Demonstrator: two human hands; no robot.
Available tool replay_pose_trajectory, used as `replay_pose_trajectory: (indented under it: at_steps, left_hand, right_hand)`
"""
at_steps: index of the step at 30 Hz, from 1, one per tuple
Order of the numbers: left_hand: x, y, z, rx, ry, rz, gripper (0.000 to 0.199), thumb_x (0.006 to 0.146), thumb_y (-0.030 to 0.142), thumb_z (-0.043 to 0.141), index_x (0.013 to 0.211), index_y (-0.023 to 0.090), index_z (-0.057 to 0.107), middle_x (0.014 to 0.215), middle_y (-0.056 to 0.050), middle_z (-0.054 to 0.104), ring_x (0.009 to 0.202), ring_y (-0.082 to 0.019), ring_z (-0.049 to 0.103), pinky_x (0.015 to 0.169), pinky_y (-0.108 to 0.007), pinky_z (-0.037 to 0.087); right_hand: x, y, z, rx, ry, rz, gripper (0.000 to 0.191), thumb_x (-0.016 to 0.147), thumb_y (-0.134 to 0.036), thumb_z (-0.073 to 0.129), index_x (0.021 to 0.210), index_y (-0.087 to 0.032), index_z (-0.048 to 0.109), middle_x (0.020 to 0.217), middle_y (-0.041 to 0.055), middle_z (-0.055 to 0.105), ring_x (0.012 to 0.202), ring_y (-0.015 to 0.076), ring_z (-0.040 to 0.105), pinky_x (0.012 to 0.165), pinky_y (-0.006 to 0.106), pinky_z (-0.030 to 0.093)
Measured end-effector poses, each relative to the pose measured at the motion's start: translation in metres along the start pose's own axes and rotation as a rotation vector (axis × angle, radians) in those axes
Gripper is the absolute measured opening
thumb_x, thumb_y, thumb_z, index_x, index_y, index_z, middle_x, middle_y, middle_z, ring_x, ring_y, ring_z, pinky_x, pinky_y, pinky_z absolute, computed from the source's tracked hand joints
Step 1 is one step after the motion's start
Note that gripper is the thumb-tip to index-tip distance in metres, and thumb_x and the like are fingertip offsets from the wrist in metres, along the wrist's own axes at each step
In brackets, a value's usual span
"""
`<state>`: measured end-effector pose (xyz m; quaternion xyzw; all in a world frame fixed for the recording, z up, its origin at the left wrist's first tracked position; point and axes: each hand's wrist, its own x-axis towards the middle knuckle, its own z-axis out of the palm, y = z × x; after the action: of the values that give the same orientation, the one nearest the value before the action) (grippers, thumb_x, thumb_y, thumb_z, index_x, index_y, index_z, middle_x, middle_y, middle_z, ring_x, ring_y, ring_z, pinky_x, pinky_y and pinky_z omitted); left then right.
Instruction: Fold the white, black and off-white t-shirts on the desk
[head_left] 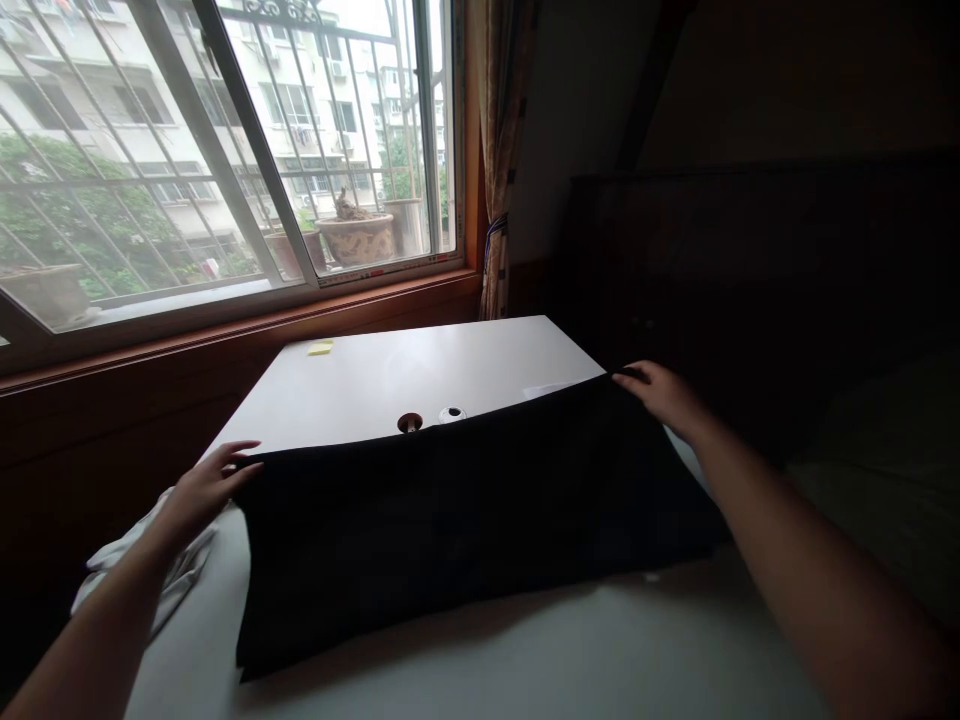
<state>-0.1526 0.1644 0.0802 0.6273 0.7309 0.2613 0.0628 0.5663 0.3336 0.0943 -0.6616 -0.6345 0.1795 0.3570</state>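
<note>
My left hand [206, 490] and right hand [656, 395] are well apart, each pinching one far corner of a black cloth [465, 510] between thumb and fingers. The cloth spans the gap between them, its long axis running from left to right, the right end farther out over the white bench [442, 365]. From that pinched edge it falls back toward me, so its free lower edge lies nearer my body than either grip. Neither hand is closer to the cloth; each has its own end. The black is so dark that I can't tell whether the lower edge touches the bench or hangs just above.
</note>
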Motion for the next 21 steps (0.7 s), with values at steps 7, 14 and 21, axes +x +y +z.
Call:
replay_pose_trajectory:
  at_steps: [7,14,21]
  left_hand:
    - [0.007,0.01,0.065,0.07,0.007,0.258,0.049,0.093,0.058,0.048,0.116,0.02,0.07,0.125,-0.013,0.069,0.119,-0.032,0.066,0.104,-0.048,0.054]
    - [-0.079,0.03,0.075,0.172,-0.079,0.603,0.027,0.1,0.043,0.059,0.12,0.031,0.073,0.132,-0.004,0.071,0.142,-0.033,0.051,0.123,-0.064,0.031]
    - [-0.148,0.037,0.074,0.218,-0.206,0.722,0.066,0.087,0.047,0.076,0.149,0.037,0.055,0.15,-0.006,0.06,0.139,-0.033,0.055,0.116,-0.048,0.048]
  right_hand:
    - [0.028,0.032,0.06,-0.211,0.014,-0.003,0.034,0.09,-0.04,0.063,0.117,-0.02,0.07,0.112,0.0125,0.072,0.105,0.0318,0.067,0.09,0.043,0.052]
    - [0.0,0.069,0.062,-0.273,0.118,-0.062,0.047,0.087,-0.043,0.059,0.127,-0.018,0.066,0.127,0.0155,0.06,0.098,0.0283,0.067,0.091,0.043,0.056]
    - [-0.068,0.087,0.043,-0.392,0.044,-0.414,0.043,0.096,-0.055,0.05,0.12,-0.025,0.07,0.127,0.0126,0.058,0.12,0.0344,0.059,0.107,0.051,0.048]
